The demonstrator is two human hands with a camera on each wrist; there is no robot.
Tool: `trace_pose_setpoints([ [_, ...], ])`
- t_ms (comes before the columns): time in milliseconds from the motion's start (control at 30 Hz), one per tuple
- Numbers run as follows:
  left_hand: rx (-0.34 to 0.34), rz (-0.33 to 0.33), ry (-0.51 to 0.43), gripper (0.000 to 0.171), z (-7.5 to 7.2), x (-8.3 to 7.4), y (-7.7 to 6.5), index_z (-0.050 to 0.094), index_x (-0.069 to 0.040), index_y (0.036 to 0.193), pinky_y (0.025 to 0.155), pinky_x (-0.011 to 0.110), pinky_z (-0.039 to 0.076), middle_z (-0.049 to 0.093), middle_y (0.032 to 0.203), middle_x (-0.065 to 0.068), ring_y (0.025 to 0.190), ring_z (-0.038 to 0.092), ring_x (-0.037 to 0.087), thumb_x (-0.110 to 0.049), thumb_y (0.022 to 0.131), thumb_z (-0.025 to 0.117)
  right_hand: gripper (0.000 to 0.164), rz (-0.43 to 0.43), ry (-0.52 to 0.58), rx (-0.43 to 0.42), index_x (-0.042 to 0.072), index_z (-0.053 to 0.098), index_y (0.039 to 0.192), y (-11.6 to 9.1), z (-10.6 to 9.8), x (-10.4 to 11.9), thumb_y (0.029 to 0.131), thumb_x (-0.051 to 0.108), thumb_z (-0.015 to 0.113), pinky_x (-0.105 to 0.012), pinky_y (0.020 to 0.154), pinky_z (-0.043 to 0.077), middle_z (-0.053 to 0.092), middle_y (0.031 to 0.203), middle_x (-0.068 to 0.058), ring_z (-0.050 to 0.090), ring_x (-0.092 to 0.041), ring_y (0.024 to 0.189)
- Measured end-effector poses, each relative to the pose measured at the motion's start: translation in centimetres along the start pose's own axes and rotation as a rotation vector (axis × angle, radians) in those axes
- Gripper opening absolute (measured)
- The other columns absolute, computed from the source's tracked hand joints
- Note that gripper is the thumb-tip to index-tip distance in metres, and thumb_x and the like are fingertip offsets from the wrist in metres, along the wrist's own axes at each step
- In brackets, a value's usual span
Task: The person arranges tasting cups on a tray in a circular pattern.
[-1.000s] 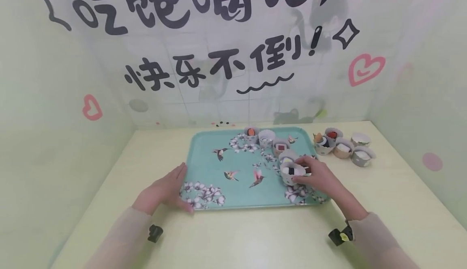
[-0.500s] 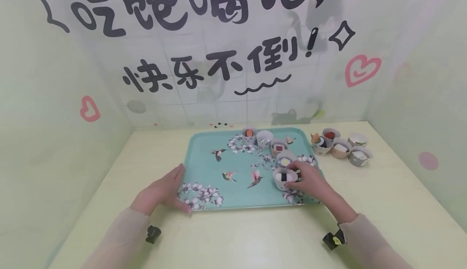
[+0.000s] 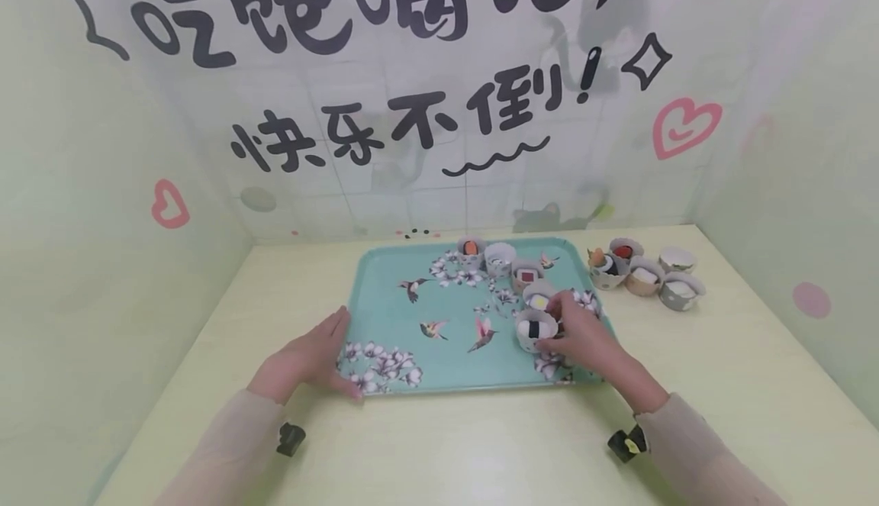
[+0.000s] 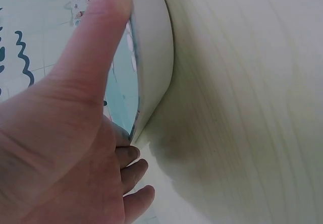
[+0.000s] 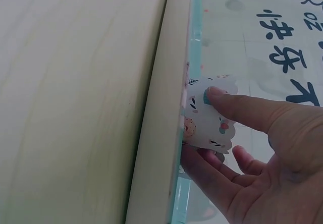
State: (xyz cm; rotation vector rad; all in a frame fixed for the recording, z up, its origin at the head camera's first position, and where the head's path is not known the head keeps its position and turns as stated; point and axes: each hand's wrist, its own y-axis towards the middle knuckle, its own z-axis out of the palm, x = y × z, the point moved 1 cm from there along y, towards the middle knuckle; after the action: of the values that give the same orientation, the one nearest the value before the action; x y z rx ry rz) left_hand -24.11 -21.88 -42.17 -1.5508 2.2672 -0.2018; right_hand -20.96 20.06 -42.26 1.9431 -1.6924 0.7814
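My right hand [image 3: 589, 344] pinches a small patterned paper cup [image 3: 526, 340] between thumb and fingers at the right front of the blue flowered tray [image 3: 391, 315]. White sushi with a black band [image 3: 535, 329] lies in that cup. The right wrist view shows the thumb on the printed wall of the cup [image 5: 199, 115]. Against the tray's left front corner rests my left hand [image 3: 312, 357], its fingers along the left edge and thumb at the front edge. Just behind the held cup stands a cup with a yellow-and-white piece [image 3: 539, 300].
Farther back, a diagonal row on the tray continues with cups of red-centred [image 3: 528, 277], white [image 3: 500, 260] and orange [image 3: 471, 249] pieces. Several more filled cups [image 3: 644, 278] cluster on the table [image 3: 742, 353] right of the tray. A printed wall [image 3: 412, 201] stands behind.
My right hand has shifted slightly left with the cup, which now stands more upright in line with the row. The left hand has stayed at the tray corner.
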Motion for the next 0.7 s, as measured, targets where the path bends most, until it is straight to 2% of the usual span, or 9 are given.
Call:
trace_pose_setpoints([
  [133,0.0,-0.006,0.001,0.151,0.1,0.0,0.1,0.008,0.012,0.155,0.124,0.059,0.024,0.007,0.163,0.033,0.15,0.014,0.05,-0.068,0.053,0.086,0.056,-0.003,0.006,0.022,0.0,0.042,0.119,0.0,-0.4,-0.1,0.083,0.018,0.081,-0.028,0.07,0.05,0.06,0.1,-0.013,0.057,-0.019,0.086],
  [300,-0.009,-0.002,0.009,0.152,0.0,0.2,0.1,0.008,0.012,0.154,0.124,0.059,0.024,0.008,0.163,0.033,0.15,0.015,0.05,-0.068,0.052,0.086,0.064,-0.017,0.047,0.047,-0.002,0.042,0.127,-0.1,-1.1,-0.2,0.083,0.022,0.082,-0.036,0.08,0.059,0.064,0.109,-0.017,0.066,-0.025,0.098],
  [467,-0.012,0.006,0.002,0.151,0.0,0.3,0.1,0.008,0.013,0.154,0.124,0.059,0.023,0.008,0.163,0.033,0.15,0.015,0.05,-0.069,0.053,0.085,0.071,-0.018,0.035,0.051,-0.003,0.041,0.136,-0.4,-1.5,-0.5,0.085,0.026,0.08,-0.039,0.085,0.06,0.066,0.111,-0.015,0.068,-0.027,0.103],
  [700,-0.013,0.011,0.002,0.151,0.3,0.4,0.2,0.008,0.013,0.154,0.124,0.059,0.023,0.007,0.162,0.034,0.15,0.015,0.05,-0.068,0.052,0.086,0.07,-0.024,0.042,0.029,-0.004,0.043,0.139,-0.7,-2.1,-0.9,0.086,0.024,0.079,-0.046,0.091,0.06,0.065,0.118,-0.02,0.066,-0.037,0.11],
])
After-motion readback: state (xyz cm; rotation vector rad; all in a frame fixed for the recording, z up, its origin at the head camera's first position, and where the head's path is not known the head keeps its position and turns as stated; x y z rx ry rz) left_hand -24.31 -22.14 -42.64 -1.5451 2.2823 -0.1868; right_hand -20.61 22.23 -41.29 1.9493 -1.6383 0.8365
